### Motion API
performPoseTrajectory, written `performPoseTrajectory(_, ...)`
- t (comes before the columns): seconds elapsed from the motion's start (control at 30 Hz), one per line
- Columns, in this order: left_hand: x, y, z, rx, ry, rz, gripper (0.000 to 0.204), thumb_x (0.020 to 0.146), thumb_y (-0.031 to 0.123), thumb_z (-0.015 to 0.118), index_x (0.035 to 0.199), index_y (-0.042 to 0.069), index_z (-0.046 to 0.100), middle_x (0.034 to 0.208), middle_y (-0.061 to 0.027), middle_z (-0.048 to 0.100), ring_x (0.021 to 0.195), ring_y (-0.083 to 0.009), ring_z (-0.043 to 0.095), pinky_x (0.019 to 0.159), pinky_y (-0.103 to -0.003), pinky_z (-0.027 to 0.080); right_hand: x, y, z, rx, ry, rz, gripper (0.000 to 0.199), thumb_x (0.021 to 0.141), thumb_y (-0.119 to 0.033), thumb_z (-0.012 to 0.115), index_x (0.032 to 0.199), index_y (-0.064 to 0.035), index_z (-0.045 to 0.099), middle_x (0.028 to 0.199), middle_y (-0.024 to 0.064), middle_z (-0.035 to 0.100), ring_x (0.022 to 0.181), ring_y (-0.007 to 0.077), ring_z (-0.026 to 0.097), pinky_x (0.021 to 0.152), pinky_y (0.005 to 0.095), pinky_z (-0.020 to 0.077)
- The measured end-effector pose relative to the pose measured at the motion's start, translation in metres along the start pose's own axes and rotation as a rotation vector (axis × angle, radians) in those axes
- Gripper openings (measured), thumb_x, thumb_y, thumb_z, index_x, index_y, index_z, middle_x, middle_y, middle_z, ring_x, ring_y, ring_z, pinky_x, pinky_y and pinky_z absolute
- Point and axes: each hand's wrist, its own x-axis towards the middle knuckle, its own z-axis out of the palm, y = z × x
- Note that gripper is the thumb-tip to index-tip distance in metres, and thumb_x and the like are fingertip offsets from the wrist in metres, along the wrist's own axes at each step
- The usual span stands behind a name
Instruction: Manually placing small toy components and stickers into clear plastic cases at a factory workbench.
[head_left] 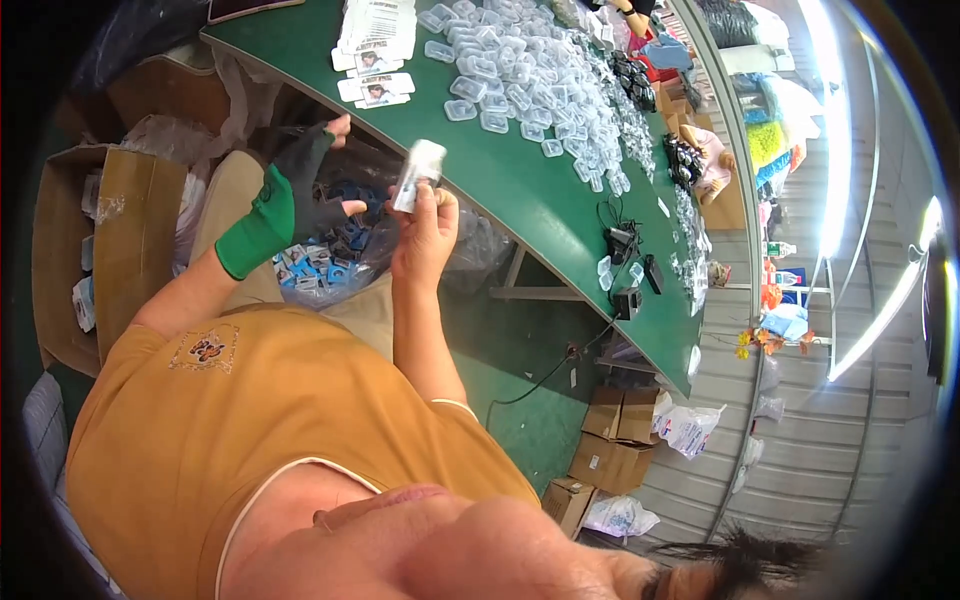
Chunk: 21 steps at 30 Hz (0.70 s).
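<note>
My right hand [424, 240] pinches a small white printed carton [420, 172] between thumb and fingers, just off the near edge of the green table [560, 225]. The carton is tilted and blurred, so I cannot tell whether it is flat or folded up. My left hand [292, 192], in a green and dark grey glove with bare fingertips, is held over my lap with fingers spread and nothing in it. Beyond the hands, flat printed cartons [385, 28] lie stacked on the table, with loose ones [376, 91] at the near end.
Clear plastic cases [525, 75] are heaped across the table. Black adapters with cables [628, 302] lie further right. Below my hands, a plastic bag holds small blue-and-white packs [312, 268]. An opened cardboard box [140, 220] stands at left; more boxes [612, 440] sit on the floor.
</note>
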Motion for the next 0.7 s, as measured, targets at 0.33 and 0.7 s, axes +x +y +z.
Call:
performPoseTrajectory(0.33,-0.012,0.000,0.004,-0.210,-0.229,-0.019,0.072,0.078,0.015,0.085,0.142,0.003,0.055,0.125,-0.0149,0.068,0.094,-0.0252,0.068,0.085,-0.036,0.056,-0.031,0.007,0.015,-0.246,-0.318,-0.132,0.047,0.101,0.002,0.060,0.146,-0.0014,0.046,0.126,0.0077,0.060,0.112,0.0138,0.059,0.096,0.0284,0.0497)
performPoseTrajectory(0.7,-0.017,-0.009,0.005,-0.141,-0.208,0.135,0.070,0.074,0.019,0.088,0.135,0.002,0.058,0.116,-0.0177,0.069,0.096,-0.0352,0.070,0.083,-0.040,0.057,-0.032,0.007,0.012,-0.225,-0.375,-0.012,0.042,0.101,0.001,0.059,0.140,-0.0026,0.044,0.122,0.0093,0.061,0.101,0.0146,0.065,0.074,0.0291,0.0628)
